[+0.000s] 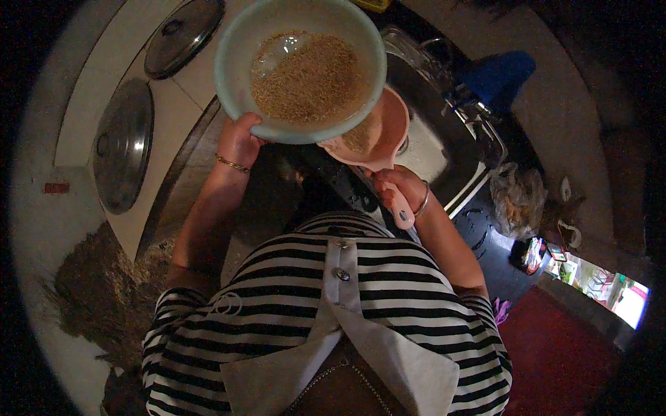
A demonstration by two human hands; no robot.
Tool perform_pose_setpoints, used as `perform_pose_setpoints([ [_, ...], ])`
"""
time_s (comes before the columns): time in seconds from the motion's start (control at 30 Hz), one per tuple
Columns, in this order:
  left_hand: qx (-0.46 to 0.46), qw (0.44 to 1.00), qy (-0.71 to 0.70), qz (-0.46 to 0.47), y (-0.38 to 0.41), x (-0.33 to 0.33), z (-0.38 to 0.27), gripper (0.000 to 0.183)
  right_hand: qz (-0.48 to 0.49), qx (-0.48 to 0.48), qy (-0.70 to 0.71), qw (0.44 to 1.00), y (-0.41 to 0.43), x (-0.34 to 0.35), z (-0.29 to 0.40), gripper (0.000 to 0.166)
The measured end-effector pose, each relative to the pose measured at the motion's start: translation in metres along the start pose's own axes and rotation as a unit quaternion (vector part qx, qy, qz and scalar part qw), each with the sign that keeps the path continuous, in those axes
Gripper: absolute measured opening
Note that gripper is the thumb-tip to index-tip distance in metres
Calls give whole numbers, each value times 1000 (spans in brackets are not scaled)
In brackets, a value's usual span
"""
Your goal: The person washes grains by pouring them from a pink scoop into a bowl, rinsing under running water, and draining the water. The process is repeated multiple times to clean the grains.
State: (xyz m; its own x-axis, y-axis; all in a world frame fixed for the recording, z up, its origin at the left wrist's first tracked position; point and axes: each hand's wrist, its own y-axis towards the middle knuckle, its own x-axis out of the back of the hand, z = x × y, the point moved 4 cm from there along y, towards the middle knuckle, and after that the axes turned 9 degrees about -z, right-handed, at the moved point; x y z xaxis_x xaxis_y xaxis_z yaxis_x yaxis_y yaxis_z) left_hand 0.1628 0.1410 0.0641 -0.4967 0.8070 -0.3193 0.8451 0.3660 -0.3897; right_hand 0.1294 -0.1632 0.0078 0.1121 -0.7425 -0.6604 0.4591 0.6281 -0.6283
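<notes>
My left hand [241,140] grips the near rim of a pale green plastic basin [300,134], its thumb over the edge. The basin tilts toward me and holds brown grain-like bits [317,78] in what looks like a little water. In my right hand [403,184] is the handle of a pink plastic ladle or scoop [398,130]. Its bowl sits partly under the basin's right side, and some of the same brown bits lie in it. The basin hides the rest of the scoop's bowl.
A metal sink [429,151] lies beyond the scoop, with a blue item [499,78] at its far side. Two pot lids [125,148] rest on the left. A plastic bag [517,200] stands on the dark counter [471,229] to the right. Dry brush [93,286] is piled at lower left.
</notes>
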Motion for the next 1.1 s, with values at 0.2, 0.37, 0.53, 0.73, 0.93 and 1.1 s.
perform_pose_setpoints([
  [0.2,-21,999,22,-42,-5,-9,-4,22,18,24,-12,999,0,-2,2,19],
  [0.37,-34,998,25,-40,-4,-11,-4,24,19,4,10,1000,-1,-6,4,18],
  [0.53,-36,997,39,-50,-9,-16,-7,27,4,-6,14,1000,-1,-6,4,17],
  [0.73,-34,998,20,-39,-16,-25,-12,33,12,-10,19,1000,3,-2,1,16],
  [0.93,-36,999,14,-35,-12,-23,-11,34,16,6,19,1000,0,-7,5,17],
  [1.1,-41,998,27,-28,-7,-18,-10,38,21,2,24,999,-1,-8,6,19],
])
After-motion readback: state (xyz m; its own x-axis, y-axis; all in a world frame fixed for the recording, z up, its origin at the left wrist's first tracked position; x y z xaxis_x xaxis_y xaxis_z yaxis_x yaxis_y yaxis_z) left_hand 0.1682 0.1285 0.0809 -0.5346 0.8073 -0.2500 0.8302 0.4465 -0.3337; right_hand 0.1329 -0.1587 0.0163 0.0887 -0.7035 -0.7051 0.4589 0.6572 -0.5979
